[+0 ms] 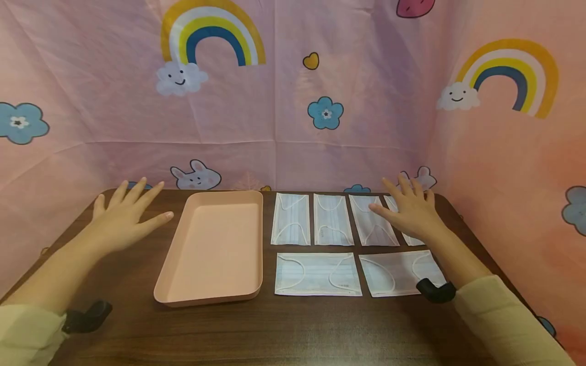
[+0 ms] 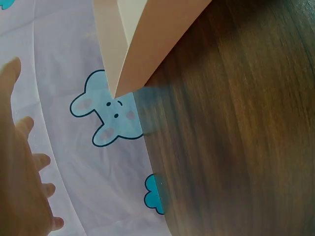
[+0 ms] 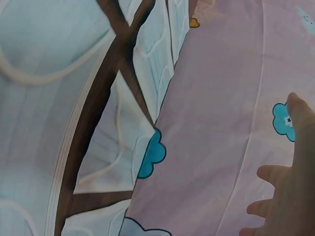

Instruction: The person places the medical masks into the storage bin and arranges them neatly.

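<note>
My left hand [image 1: 123, 218] is held over the left part of the table, fingers spread and holding nothing, just left of a pink tray [image 1: 220, 244]. My right hand [image 1: 414, 211], also with spread fingers and nothing in it, hovers over the right-hand face masks. Several light blue masks with white ear loops lie flat in two rows. Upright ones, such as this face mask [image 1: 290, 218], make up the back row; the rightmost is partly hidden by my right hand. In front lie a sideways mask [image 1: 318, 274] and another sideways mask [image 1: 398, 272].
The brown wooden table [image 1: 293, 330] has rounded back corners. A pink cloth [image 1: 293, 101] printed with rainbows, flowers and rabbits hangs behind and along both sides. Each wrist wears a black strap mount, like the right strap mount [image 1: 436, 291].
</note>
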A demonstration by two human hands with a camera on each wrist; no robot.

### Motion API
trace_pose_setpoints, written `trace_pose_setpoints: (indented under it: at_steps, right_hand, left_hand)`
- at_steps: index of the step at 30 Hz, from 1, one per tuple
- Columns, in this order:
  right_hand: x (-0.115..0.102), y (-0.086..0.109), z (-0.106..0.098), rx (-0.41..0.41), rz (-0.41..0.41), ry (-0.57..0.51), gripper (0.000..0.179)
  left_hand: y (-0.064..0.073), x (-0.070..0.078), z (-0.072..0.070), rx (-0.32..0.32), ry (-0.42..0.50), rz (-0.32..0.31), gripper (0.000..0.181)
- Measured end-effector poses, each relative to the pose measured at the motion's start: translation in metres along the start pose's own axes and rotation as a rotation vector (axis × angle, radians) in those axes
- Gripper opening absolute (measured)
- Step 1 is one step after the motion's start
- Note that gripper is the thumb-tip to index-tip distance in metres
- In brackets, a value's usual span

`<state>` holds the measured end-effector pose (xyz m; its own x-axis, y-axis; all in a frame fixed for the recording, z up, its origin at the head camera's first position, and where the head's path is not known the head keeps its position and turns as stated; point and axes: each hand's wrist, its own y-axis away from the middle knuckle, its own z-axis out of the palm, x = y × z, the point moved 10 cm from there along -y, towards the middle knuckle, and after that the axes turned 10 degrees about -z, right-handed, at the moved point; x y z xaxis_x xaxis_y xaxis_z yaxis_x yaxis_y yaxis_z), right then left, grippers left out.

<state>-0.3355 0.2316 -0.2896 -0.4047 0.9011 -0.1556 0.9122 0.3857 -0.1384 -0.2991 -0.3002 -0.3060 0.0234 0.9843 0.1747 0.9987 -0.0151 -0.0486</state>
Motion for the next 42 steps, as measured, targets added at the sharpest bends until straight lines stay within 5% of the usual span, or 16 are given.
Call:
trace_pose_setpoints:
  at_steps: [12, 20, 35, 42]
  right_hand:
    - [-0.02, -0.013, 0.003, 0.086, -0.065, -0.071, 0.084]
    - [-0.038, -0.017, 0.016, 0.162, -0.078, -0.189, 0.079]
    - [-0.075, -0.036, 0.05, 0.193, -0.107, -0.449, 0.067]
    - [-0.086, -0.047, 0.072, 0.162, -0.11, -0.563, 0.063]
  left_hand:
    - [0.001, 0.001, -0.003, 0.091, 0.08, -0.026, 0.081]
    - [0.005, -0.001, 0.009, 0.134, 0.179, 0.03, 0.077]
    - [0.012, -0.009, 0.046, 0.019, 0.534, -0.014, 0.068]
    - [0.016, -0.014, 0.056, 0.033, 0.652, -0.006, 0.065]
